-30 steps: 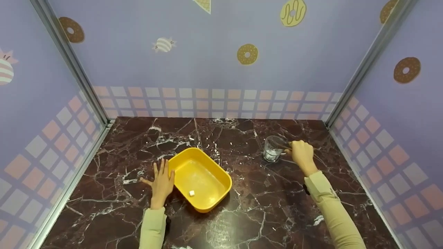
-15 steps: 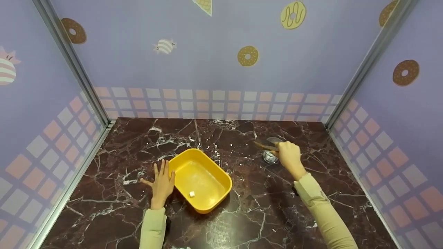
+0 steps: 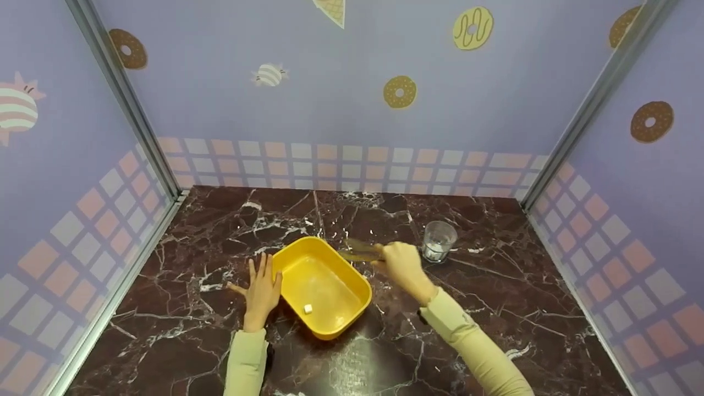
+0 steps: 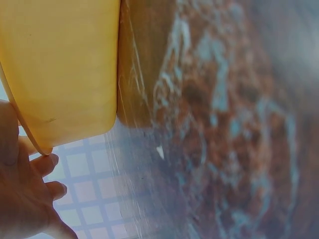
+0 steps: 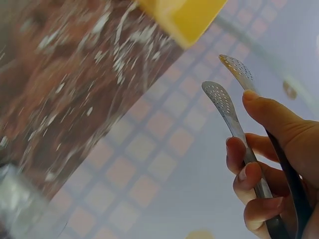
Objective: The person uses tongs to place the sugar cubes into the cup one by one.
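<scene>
My left hand [image 3: 263,293] lies with spread, straight fingers against the left rim of a yellow plastic basin [image 3: 357,275]. In the left wrist view, its fingertips [image 4: 51,160] are at the rim of the tilted-looking basin wall [image 4: 65,74]. One small white cube [image 3: 308,309] lies on the basin floor. My right hand [image 3: 406,269] grips metal tongs [image 3: 360,252] beside the basin's far right rim. Their perforated ends stand apart with nothing between them in the right wrist view, where thumb and fingers curl round the two arms [image 5: 234,124].
A clear glass [image 3: 440,237] with white pieces at its bottom stands right of my right hand. Dark red marbled tabletop [image 3: 385,352] spreads around. Patterned panels [image 3: 352,99] close off the back and sides, joined by metal corner posts [image 3: 594,104].
The tongs have come out of the glass and travelled left with my right hand to the basin's side. My left hand and the basin have stayed in place.
</scene>
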